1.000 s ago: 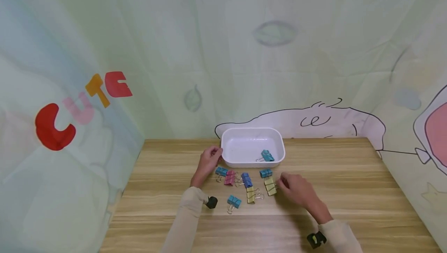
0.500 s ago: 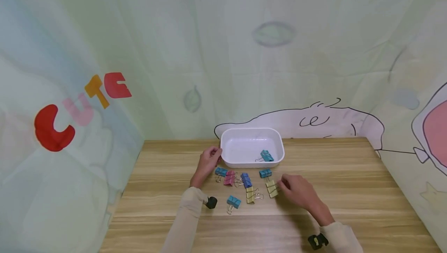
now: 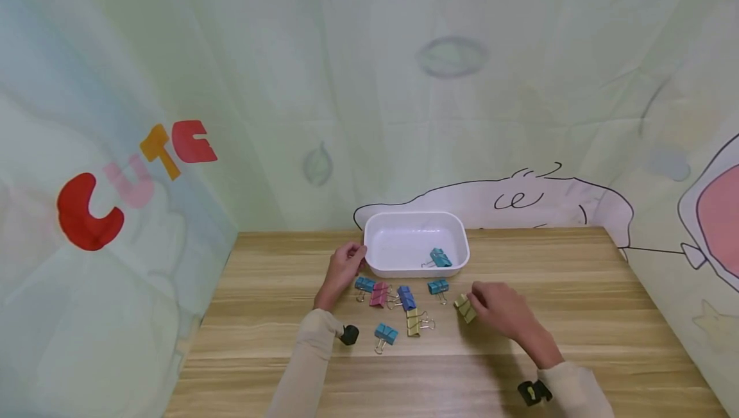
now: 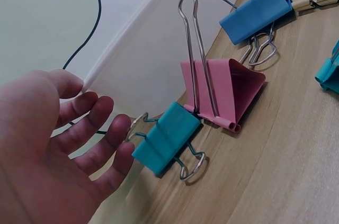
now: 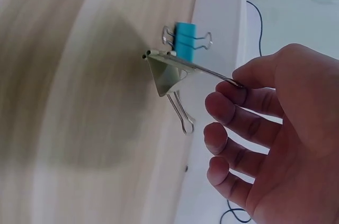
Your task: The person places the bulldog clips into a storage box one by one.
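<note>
Head: one yellow clip [image 3: 465, 308] is sitting just left of the right hand [image 3: 501, 309]. Left wrist: the left hand [image 4: 69, 134], loosely curled, is pinching the white tray [image 4: 153, 49]. Right wrist: thumb and forefinger are pinching the wire handle [image 5: 217, 75], seemingly suiting a light, stiff, sturdy clip.

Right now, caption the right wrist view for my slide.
Right hand pinches a pale-yellow binder clip by one wire handle, teal clip beyond.

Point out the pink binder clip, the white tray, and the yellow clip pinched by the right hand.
Pink binder clip [image 4: 223, 92]: left wrist view, outer face.
White tray [image 3: 413, 273]: head view, near wall.
Pinched yellow clip [image 3: 464, 309]: head view, clip body.
</note>
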The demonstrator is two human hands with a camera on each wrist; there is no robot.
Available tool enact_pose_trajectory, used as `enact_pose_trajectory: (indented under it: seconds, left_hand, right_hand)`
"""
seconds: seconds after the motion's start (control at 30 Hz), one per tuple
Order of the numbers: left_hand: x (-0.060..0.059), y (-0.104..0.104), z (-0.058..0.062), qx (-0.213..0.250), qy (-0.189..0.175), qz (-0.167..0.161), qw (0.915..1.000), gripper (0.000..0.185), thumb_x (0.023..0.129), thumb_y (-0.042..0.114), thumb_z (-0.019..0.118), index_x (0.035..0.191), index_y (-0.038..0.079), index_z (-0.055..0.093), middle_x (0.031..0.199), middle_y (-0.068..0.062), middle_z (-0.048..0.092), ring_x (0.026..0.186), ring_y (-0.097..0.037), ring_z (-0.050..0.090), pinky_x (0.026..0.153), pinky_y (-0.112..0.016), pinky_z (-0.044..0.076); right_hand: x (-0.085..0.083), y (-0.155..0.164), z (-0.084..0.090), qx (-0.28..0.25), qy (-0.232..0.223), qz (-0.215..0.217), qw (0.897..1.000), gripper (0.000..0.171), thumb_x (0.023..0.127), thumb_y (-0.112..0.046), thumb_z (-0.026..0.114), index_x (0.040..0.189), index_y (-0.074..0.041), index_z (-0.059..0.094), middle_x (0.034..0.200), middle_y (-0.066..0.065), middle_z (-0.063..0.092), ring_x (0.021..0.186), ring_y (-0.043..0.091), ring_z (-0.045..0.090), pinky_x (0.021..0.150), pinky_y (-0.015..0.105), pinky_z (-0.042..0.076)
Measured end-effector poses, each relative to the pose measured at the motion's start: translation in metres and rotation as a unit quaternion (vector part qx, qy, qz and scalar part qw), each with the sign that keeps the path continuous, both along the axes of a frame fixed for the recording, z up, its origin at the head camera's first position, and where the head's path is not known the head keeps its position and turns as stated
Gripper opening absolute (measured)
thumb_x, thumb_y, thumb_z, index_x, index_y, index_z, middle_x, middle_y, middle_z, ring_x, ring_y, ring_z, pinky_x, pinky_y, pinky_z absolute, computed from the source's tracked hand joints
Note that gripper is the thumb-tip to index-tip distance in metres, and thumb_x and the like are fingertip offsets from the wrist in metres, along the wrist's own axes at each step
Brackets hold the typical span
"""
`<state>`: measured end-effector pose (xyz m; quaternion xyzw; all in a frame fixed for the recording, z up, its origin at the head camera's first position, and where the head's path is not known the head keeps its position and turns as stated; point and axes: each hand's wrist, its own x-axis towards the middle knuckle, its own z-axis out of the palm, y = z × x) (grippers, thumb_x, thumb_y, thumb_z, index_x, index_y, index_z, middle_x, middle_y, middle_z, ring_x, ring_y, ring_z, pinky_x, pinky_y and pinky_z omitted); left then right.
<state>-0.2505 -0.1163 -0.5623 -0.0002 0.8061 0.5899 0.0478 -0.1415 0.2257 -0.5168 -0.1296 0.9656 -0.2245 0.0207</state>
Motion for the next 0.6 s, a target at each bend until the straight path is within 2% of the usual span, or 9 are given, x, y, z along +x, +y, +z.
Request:
enact_pose_trajectory:
  seconds: [0.3, 0.6]
  left_hand:
    - [0.001, -0.001, 0.001, -0.002, -0.004, 0.003, 1.0, 0.032, 0.11, 0.026, 0.054, 0.115, -0.004, 0.065, 0.097, -0.014, 0.065, 0.084, -0.026, 0.062, 0.067, -0.028, 0.052]
    - [0.0, 0.0, 0.0, 0.001, -0.005, 0.001, 1.0, 0.032, 0.109, 0.026, 0.054, 0.115, -0.004, 0.065, 0.095, -0.012, 0.065, 0.082, -0.025, 0.062, 0.066, -0.027, 0.051]
  right_hand:
    - [-0.012, 0.003, 0.023, 0.017, 0.02, 0.015, 1.0, 0.031, 0.101, -0.017, 0.063, 0.072, -0.019, 0.052, 0.061, -0.006, 0.045, 0.055, 0.011, 0.043, 0.049, 0.029, 0.037]
    - [-0.03, -0.012, 0.051, 0.049, 0.053, 0.063, 0.995, 0.029, 0.1, -0.017, 0.063, 0.074, -0.018, 0.053, 0.061, -0.006, 0.045, 0.056, 0.01, 0.042, 0.049, 0.028, 0.036]
